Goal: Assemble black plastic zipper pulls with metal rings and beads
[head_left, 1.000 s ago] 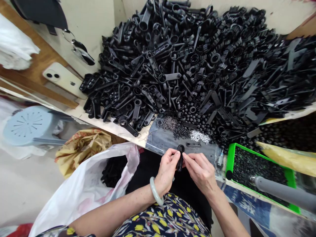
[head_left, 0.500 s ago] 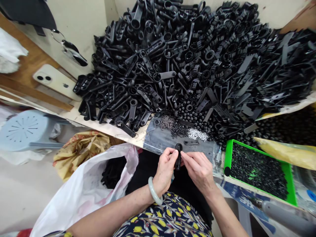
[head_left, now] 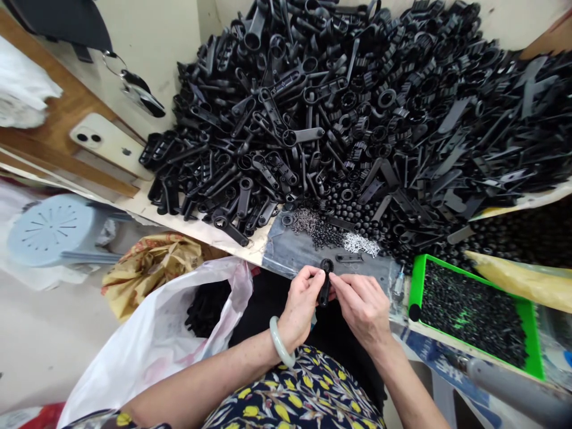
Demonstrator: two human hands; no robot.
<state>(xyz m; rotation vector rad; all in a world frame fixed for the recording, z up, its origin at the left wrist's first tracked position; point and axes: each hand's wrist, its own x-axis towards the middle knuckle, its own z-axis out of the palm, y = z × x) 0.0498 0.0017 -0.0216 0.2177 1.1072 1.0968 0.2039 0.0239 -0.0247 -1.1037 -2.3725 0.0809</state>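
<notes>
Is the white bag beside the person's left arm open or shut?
Open: the white bag's mouth gapes wide, and dark pieces show inside it.

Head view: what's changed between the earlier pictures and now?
The grey cylindrical tool, over the green tray a second ago, has shifted down the picture, clear of it. Unchanged: the left hand still holds the black part, the right hand at it.

Ring-ended black part (head_left: 325, 290) between fingers (head_left: 316, 282)
</notes>
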